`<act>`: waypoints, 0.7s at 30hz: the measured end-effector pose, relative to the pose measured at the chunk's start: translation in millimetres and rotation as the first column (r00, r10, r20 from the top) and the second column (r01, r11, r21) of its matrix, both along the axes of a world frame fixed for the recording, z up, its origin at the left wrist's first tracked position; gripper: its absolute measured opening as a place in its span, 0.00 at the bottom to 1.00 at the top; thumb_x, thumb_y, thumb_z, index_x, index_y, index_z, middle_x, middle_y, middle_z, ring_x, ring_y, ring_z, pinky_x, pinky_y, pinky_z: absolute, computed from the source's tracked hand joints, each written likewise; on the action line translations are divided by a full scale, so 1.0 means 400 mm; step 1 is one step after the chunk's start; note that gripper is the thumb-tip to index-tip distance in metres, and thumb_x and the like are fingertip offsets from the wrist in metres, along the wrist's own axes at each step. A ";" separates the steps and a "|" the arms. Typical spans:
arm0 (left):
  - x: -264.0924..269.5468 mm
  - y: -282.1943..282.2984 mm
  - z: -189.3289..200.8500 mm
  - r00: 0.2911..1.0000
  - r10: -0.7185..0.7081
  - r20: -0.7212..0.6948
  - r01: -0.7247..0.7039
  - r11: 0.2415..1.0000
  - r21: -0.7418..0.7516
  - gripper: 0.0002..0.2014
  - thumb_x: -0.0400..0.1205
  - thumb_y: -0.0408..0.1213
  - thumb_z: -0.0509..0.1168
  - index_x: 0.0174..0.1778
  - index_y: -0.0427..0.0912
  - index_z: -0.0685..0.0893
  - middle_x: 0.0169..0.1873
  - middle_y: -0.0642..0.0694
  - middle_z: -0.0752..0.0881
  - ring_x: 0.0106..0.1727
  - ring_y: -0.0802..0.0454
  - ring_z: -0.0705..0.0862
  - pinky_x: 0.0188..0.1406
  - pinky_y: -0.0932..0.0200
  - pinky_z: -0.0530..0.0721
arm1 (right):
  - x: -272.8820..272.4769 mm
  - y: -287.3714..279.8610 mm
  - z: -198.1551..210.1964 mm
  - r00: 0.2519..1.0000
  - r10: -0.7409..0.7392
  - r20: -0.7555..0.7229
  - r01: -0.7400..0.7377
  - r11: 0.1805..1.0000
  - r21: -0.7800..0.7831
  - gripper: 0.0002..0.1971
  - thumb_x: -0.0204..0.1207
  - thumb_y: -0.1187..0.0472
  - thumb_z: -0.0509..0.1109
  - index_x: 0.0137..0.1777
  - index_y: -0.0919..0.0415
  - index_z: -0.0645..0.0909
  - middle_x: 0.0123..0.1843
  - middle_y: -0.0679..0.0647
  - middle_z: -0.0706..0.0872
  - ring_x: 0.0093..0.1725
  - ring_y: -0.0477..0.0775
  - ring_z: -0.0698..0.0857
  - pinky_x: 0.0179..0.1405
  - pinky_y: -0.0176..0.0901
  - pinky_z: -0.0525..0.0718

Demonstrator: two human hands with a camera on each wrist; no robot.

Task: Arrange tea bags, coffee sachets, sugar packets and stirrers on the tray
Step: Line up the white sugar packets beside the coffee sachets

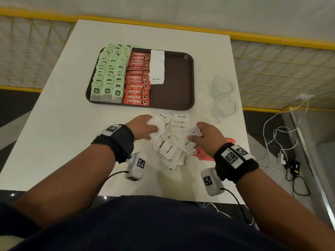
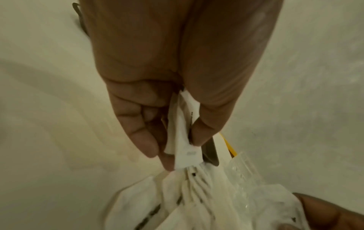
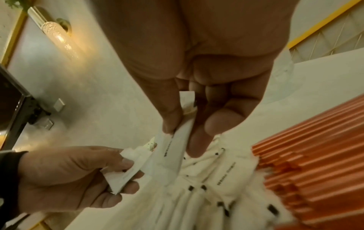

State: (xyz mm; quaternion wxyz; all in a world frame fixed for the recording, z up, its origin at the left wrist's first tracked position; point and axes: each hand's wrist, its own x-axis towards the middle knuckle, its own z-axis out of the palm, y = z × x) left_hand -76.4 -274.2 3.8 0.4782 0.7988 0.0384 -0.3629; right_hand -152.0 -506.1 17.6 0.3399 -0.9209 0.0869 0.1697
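Observation:
A brown tray (image 1: 177, 73) holds green tea bags (image 1: 108, 73) at its left, red coffee sachets (image 1: 138, 78) beside them, and a short column of white sugar packets (image 1: 157, 67). A loose heap of sugar packets (image 1: 172, 140) lies on the white table in front of the tray. My left hand (image 1: 145, 126) pinches a small stack of sugar packets (image 2: 181, 140) at the heap's left side. My right hand (image 1: 203, 136) pinches one sugar packet (image 3: 177, 147) over the heap's right side. Orange stirrers (image 3: 315, 163) lie just right of the heap, partly hidden under my right wrist.
Two clear glass cups (image 1: 223, 95) stand on the table right of the tray. The tray's right half is bare. A yellow railing (image 1: 272, 38) runs behind the table, and cables with a charger (image 1: 282, 158) lie on the floor to the right.

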 end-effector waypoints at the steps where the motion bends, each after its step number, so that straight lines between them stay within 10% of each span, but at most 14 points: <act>1: 0.007 0.000 0.008 0.999 0.044 -0.009 -0.044 0.997 -0.057 0.15 0.82 0.31 0.67 0.65 0.40 0.79 0.59 0.39 0.85 0.58 0.43 0.85 0.56 0.49 0.88 | 0.012 0.006 0.003 1.000 -0.011 -0.002 0.011 0.999 0.046 0.09 0.79 0.54 0.72 0.43 0.55 0.74 0.40 0.49 0.83 0.35 0.46 0.84 0.31 0.41 0.78; 4: 0.021 -0.007 0.031 0.988 0.131 -0.079 -0.145 0.965 -0.218 0.16 0.84 0.30 0.64 0.68 0.41 0.77 0.60 0.39 0.86 0.57 0.42 0.87 0.58 0.48 0.88 | 0.048 0.034 0.016 0.997 -0.065 -0.030 0.070 0.968 0.242 0.13 0.80 0.56 0.70 0.52 0.69 0.78 0.47 0.60 0.89 0.34 0.51 0.91 0.39 0.54 0.88; 7: 0.038 -0.015 0.041 0.973 0.155 -0.173 -0.207 0.918 -0.339 0.18 0.86 0.32 0.63 0.72 0.41 0.73 0.63 0.36 0.84 0.58 0.38 0.89 0.58 0.41 0.88 | 0.086 0.071 0.029 0.997 -0.069 -0.030 0.075 0.927 0.367 0.09 0.83 0.57 0.67 0.56 0.62 0.82 0.49 0.58 0.91 0.38 0.54 0.92 0.37 0.47 0.87; 12: 0.075 -0.004 0.053 0.946 0.173 -0.275 -0.291 0.826 -0.482 0.18 0.88 0.37 0.61 0.75 0.46 0.73 0.65 0.37 0.84 0.60 0.35 0.88 0.59 0.35 0.86 | 0.167 0.129 0.027 0.997 -0.066 0.045 0.051 0.959 0.279 0.14 0.85 0.52 0.63 0.53 0.62 0.85 0.47 0.60 0.90 0.43 0.57 0.87 0.44 0.53 0.86; 21: 0.218 0.071 0.043 0.960 0.275 -0.046 -0.265 0.845 -0.465 0.24 0.80 0.28 0.72 0.71 0.45 0.76 0.63 0.40 0.85 0.60 0.40 0.88 0.54 0.44 0.89 | 0.345 0.203 0.026 0.982 -0.191 -0.011 0.179 0.902 0.393 0.13 0.75 0.57 0.78 0.55 0.60 0.81 0.44 0.54 0.90 0.38 0.51 0.91 0.38 0.41 0.88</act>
